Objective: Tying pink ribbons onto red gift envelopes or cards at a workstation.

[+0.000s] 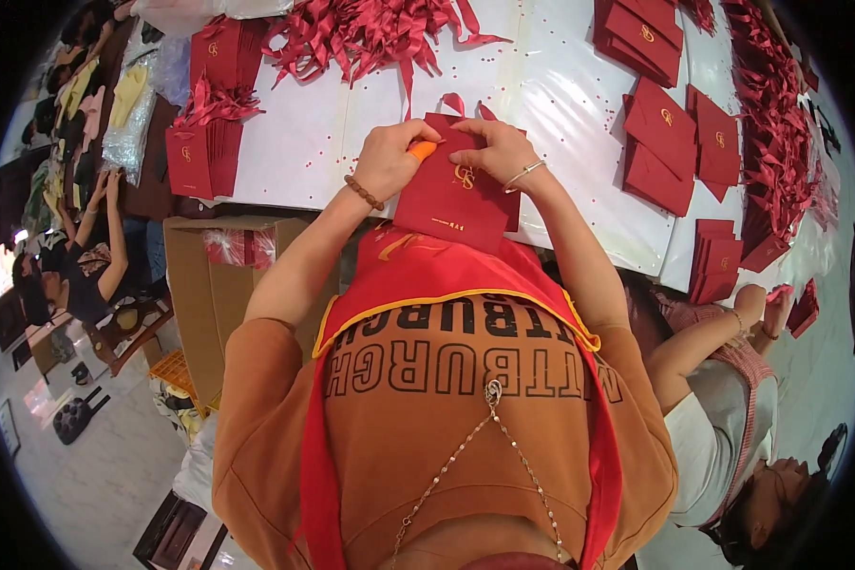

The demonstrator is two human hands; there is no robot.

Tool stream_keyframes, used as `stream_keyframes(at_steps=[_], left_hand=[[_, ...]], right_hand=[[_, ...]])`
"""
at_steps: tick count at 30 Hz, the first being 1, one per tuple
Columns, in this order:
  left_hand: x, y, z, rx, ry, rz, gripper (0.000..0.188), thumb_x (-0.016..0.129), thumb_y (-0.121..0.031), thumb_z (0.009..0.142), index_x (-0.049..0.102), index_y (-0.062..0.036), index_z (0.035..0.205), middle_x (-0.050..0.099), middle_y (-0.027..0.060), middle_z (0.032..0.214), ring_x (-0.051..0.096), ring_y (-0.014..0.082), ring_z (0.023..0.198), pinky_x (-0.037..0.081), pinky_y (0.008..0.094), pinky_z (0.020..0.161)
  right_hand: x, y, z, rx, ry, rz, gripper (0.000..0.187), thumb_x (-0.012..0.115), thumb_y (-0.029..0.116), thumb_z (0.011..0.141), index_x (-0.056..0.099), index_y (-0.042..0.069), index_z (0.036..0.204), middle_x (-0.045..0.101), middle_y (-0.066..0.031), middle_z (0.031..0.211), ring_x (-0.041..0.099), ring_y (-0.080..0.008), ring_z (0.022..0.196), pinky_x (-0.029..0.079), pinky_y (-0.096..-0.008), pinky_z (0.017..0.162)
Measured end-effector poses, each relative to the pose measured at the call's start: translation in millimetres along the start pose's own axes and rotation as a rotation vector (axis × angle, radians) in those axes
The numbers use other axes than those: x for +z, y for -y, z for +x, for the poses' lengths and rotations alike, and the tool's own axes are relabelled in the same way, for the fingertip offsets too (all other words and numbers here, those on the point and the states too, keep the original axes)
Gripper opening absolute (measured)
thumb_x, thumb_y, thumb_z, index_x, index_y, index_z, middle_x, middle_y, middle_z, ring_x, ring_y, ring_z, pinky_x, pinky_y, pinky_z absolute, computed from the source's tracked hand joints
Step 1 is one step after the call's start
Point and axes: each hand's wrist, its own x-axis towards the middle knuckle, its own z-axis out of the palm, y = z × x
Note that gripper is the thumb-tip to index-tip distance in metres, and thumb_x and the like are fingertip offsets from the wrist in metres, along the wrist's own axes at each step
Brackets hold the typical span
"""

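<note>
A flat red paper gift bag with gold lettering lies in front of me at the table's near edge, its lower end against my red apron. My left hand, with an orange finger cover on it, pinches the bag's upper left edge. On the upper right, my right hand has thumb and fingers closed at the top edge. A red ribbon loop sticks out beyond the top. More red card shows beneath the bag on its right side. The exact fingertip contact is partly hidden.
A heap of red ribbons lies at the back of the white table. Stacked red bags stand at left, with more bags at right. An open cardboard box sits below left. Another person works close on my right.
</note>
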Motion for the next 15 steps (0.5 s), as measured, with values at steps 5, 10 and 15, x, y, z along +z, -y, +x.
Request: stream_keyframes(at_steps=[5,10,15], left_hand=[[8,4,6,0.118,-0.063,0.083,0.012,0.057,-0.007,0.078,0.063,-0.0014,0.087,0.063,0.0082,0.071,0.056,0.0122,0.062,0.045,0.0250,0.058],[4,0,11,0.056,-0.023,0.024,0.013,0.057,-0.007,0.078,0.063,-0.0015,0.087,0.063,0.0102,0.072,0.057,0.0130,0.061,0.044,0.0258,0.056],[11,0,12,0.353,-0.095,0.372,0.009,0.057,-0.005,0.074,0.058,-0.0015,0.082,0.062,0.0143,0.073,0.060,0.0274,0.065,0.045,0.0324,0.054]], right_hand=[[-2,5,0,-0.014,0.024,0.000,0.048,0.069,0.032,0.067,0.059,0.014,0.110,0.063,-0.0101,0.089,0.059,-0.0243,0.083,0.044,-0.0331,0.072],[-3,2,1,-0.009,0.028,0.027,0.046,0.068,0.031,0.068,0.058,0.015,0.110,0.063,-0.0101,0.091,0.059,-0.0248,0.083,0.044,-0.0333,0.073],[1,3,-3,-0.106,-0.050,-0.014,0.041,0.066,0.028,0.070,0.059,0.015,0.108,0.063,-0.0112,0.091,0.059,-0.0265,0.082,0.045,-0.0350,0.072]])
